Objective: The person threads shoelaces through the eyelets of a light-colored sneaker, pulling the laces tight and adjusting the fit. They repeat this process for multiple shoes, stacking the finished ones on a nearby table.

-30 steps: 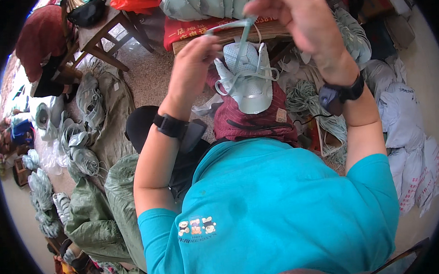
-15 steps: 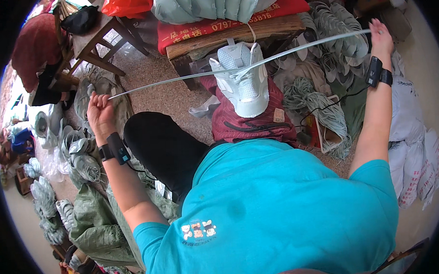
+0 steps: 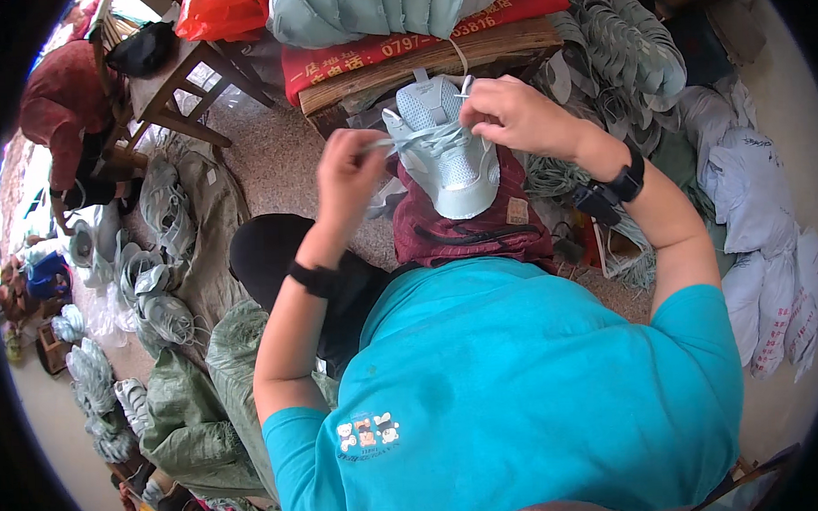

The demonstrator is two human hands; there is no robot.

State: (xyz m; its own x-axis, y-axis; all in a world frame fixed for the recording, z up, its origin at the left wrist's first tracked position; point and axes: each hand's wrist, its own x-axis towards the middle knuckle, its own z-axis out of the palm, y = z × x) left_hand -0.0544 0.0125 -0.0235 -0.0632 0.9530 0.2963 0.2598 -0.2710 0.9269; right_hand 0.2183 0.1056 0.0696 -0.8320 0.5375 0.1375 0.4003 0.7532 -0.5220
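A pale grey-white shoe upper (image 3: pixel 465 186) lies on the dark red striped cloth over my lap, its toe toward me. Its light lace (image 3: pixel 423 136) crosses the throat and has loose ends at both sides. At the left side of the throat my left hand (image 3: pixel 345 172), somewhat blurred, is closed on the lace. My right hand (image 3: pixel 517 115) pinches the lace by the upper right eyelets, thumb and fingers together. A wristband device sits on each of my wrists.
A wooden bench (image 3: pixel 430 70) with a red printed cloth (image 3: pixel 348 61) and stacked uppers (image 3: pixel 369 12) stands ahead. Bundled laces (image 3: pixel 555 174) and hanging uppers (image 3: pixel 623 54) are at right, beside white sacks (image 3: pixel 749 198). Another person (image 3: pixel 70 105) bends over at far left, near a wooden stool (image 3: pixel 183 97).
Both hands have come in from wide apart to the shoe's throat. The lace, stretched taut out to both sides before, now lies gathered across the shoe. The other person has reached down.
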